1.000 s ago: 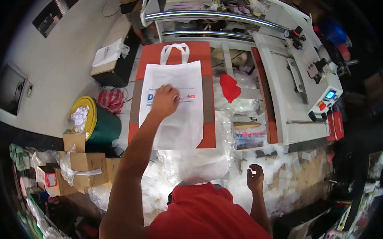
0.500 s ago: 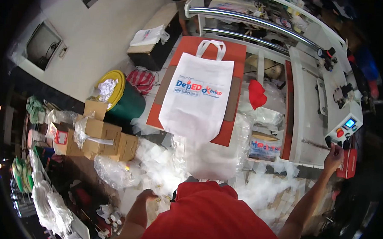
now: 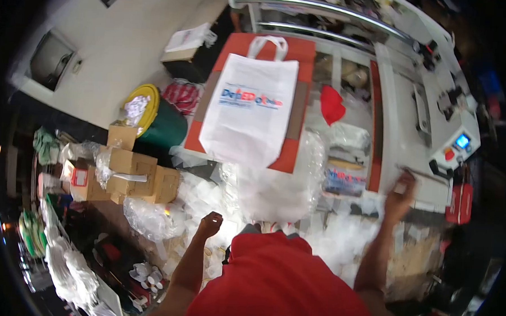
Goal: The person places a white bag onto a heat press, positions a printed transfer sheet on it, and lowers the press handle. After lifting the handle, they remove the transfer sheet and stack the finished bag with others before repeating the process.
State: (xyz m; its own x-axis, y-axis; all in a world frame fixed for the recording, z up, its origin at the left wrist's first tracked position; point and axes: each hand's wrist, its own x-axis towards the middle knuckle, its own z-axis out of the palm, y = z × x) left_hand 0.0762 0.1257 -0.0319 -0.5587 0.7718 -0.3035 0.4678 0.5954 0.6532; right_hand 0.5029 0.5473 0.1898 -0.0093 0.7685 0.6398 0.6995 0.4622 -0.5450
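at the left of the frame, brown cardboard boxes [image 3: 133, 163] stand below a dark green bin with a yellow rim [image 3: 172, 123]. the left hand [image 3: 209, 225] is at lower centre, well apart from the boxes, its fingers bent inward; whether they meet, i cannot tell. above it, the white bag with red and blue print [image 3: 249, 124] lies flat on a red-orange board [image 3: 305, 56] at upper centre, handles toward the top. a crumpled red piece [image 3: 331, 105] is just right of the board. the right hand [image 3: 399, 194], blurred, is right of centre at the front edge of the white machine with a lit blue display [image 3: 413, 182]; its finger state and any contact, i cannot tell.
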